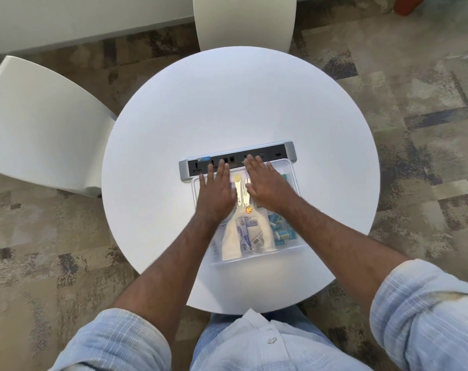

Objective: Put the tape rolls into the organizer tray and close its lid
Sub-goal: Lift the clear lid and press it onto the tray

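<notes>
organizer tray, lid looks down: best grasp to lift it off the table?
Take the organizer tray by its two long side walls, one hand from each side, below the lid rim. It lies flat and is wide, and the power strip blocks its far end. Both hands, left hand and right hand, lie flat on top.

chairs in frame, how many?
2. One white chair stands left of the round table; the other chair stands at its far side, cut off by the top edge. More could be out of frame.
</notes>
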